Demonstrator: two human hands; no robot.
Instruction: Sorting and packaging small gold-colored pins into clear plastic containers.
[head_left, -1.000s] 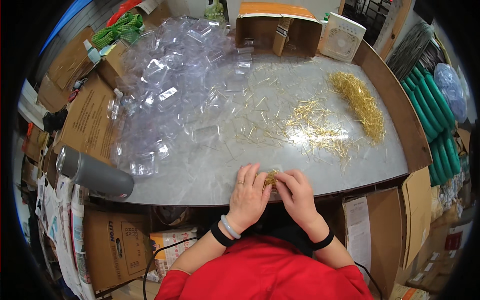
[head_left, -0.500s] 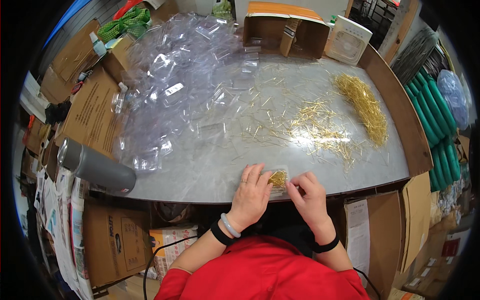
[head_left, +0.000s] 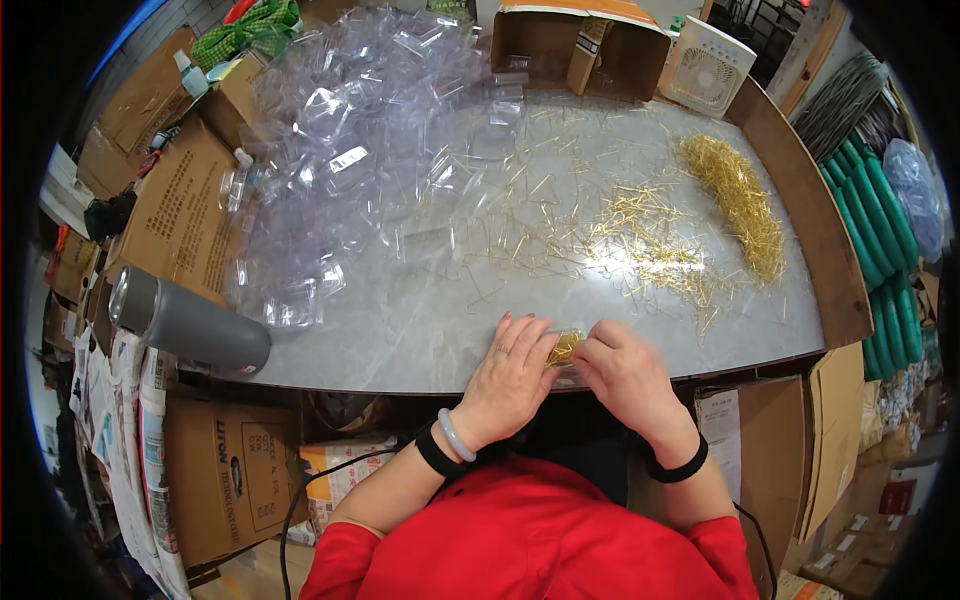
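Near the table's front edge, a small clear plastic box (head_left: 568, 334) holds a bundle of short gold wire pieces (head_left: 563, 350). My left hand (head_left: 508, 378) lies along the box's left side, its fingers closed against it. At the right end of the box, my right hand (head_left: 630, 380) pinches the edge, fingers bent and slightly blurred. Both hands partly cover the box, so its lid or flap cannot be made out. Loose gold wire pieces (head_left: 640, 235) are scattered beyond my hands, and a thick heap of gold wires (head_left: 735, 205) lies farther right.
A large pile of clear plastic boxes (head_left: 350, 150) covers the table's left side. A grey tumbler (head_left: 205, 325) lies at the front left. An open carton (head_left: 630, 65) and a white fan (head_left: 705, 70) stand at the back. A brown board (head_left: 815, 230) edges the right side.
My right hand has closed in over the right end of the box, its fingers more curled. My left hand has shifted slightly right with the box. The camera view has tilted a little.
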